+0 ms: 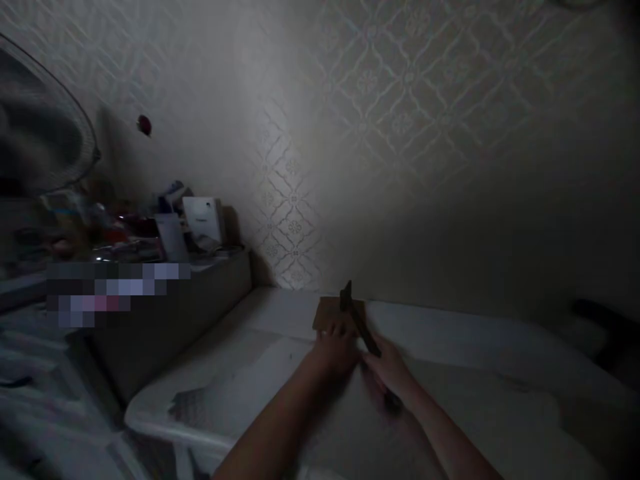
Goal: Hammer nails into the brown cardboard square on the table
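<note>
My right hand [390,367] is closed around the handle of a hammer [367,333]. The dark hammer head points up and away from me, above a brown, flat piece that looks like a wooden board [327,308]. This board lies on the white table near the wall. My left hand [336,347] holds the board's near edge, its bent fingers on top. Dim light and blur hide whether anything small is between those fingers. Both hands are close together, with the hammer crossing just right of the left fingers.
The white table [240,373] reaches back to the patterned wall [400,133]. At left stands a cabinet [190,320] crowded with small items and a white box [204,217]. A fan [45,120] rises at the far left. A dark object [607,327] shows at the right.
</note>
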`<state>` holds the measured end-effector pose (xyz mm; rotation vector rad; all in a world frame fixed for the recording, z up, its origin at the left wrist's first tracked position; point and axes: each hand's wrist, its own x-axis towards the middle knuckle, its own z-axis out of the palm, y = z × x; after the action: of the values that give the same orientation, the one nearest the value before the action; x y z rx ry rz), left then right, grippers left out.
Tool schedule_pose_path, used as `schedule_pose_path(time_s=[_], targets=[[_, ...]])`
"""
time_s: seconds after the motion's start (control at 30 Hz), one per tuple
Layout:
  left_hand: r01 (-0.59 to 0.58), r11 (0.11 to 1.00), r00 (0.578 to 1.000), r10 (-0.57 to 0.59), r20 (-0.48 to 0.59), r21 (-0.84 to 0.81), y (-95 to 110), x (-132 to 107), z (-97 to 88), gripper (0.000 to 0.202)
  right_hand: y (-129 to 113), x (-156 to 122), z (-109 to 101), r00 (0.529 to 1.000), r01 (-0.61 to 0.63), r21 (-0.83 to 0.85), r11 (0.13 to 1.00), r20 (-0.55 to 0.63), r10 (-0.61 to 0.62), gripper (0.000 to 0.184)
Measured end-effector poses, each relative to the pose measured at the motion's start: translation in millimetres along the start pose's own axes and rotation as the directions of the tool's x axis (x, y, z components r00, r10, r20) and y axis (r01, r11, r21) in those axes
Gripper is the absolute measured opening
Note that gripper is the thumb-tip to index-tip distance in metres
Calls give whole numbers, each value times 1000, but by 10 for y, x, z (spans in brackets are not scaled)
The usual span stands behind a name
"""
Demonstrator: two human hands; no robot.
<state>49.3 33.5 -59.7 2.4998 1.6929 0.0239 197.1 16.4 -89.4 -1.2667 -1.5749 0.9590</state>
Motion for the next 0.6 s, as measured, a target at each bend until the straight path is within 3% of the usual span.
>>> schedule_pose_path(time_s=[0.17,0.6], targets=[[5,1000,1000,-5,9,5,21,-29,-42,62,16,-4,12,1000,-27,10,1000,5,27,52],[-3,1000,1000,2,15,10,-15,8,-3,65,-77,-20,0,993,96,-7,995,-65,-96,39]])
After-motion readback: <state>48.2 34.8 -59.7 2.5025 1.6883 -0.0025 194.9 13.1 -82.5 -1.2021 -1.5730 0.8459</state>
